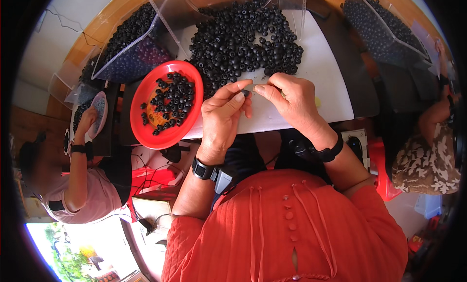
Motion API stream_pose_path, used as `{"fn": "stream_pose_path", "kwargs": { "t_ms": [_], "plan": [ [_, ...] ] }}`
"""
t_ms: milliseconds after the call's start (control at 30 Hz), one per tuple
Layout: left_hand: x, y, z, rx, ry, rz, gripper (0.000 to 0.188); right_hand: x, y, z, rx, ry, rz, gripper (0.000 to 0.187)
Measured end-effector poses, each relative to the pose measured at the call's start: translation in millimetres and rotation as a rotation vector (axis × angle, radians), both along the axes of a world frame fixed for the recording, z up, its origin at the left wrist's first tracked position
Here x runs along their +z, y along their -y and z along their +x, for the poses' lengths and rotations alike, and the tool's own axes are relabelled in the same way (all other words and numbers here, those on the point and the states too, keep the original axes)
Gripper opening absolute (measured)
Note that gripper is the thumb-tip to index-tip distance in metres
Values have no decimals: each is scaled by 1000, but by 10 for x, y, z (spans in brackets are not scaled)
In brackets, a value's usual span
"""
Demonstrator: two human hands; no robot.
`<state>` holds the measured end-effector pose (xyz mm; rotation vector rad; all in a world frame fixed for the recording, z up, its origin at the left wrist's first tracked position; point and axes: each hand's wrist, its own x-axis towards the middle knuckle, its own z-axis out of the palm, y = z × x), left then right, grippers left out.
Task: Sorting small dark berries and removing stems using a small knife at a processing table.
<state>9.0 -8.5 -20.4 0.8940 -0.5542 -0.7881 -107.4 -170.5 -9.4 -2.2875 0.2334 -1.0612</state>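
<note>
Both of my hands meet over the white work surface [335, 94], fingertips nearly touching. My left hand [223, 109] is closed, with a small black round part [246, 92] between thumb and fingers. Opposite it, the thumb and forefinger of my right hand [292, 94] are pinched together; anything between them is too small to make out. Just beyond the hands spreads a large heap of small black round parts [243, 38], many with a hole through them. A red plate [138, 114] with more of these parts lies left of my left hand.
Clear plastic bins [127, 55] of the same parts stand at the far left, with another bin [389, 29] at the far right. At left a person [82, 184] works over a pale bowl [99, 114]. Another person's arm [434, 117] shows at right. Cables [146, 180] hang below the table's left side.
</note>
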Motion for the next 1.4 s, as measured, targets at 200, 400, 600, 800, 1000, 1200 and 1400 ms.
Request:
{"fn": "stream_pose_path", "kwargs": {
  "t_ms": [200, 400, 600, 800, 1000, 1200, 1400],
  "plan": [
    [-18, -10, 0, 15, -13, 7, 26, -9, 1, -12, 23, 4, 2, 25],
    [-12, -12, -17, 22, -13, 4, 24, -17, 18, -18, 46, 15, -28, 25],
    [-21, 4, -24, 41, 41, 22, 24, -57, -7, 13, 66, 123, -40, 39],
    [2, 2, -49, 22, -10, -61, 25, 13, -37, 6, -3, 174, 132, 36],
    [2, -35, -21, 7, -16, -13, 26, -51, -18, 20, 14, 157, -18, 36],
    [133, -47, -121, 113, 50, 29, 25, 16, -38, -2, 20, 222, 51, 33],
    [669, -434, 0, 604, 832, 419, 25, 3, 6, -16, 11, 309, 26, 31]
  ]
}}
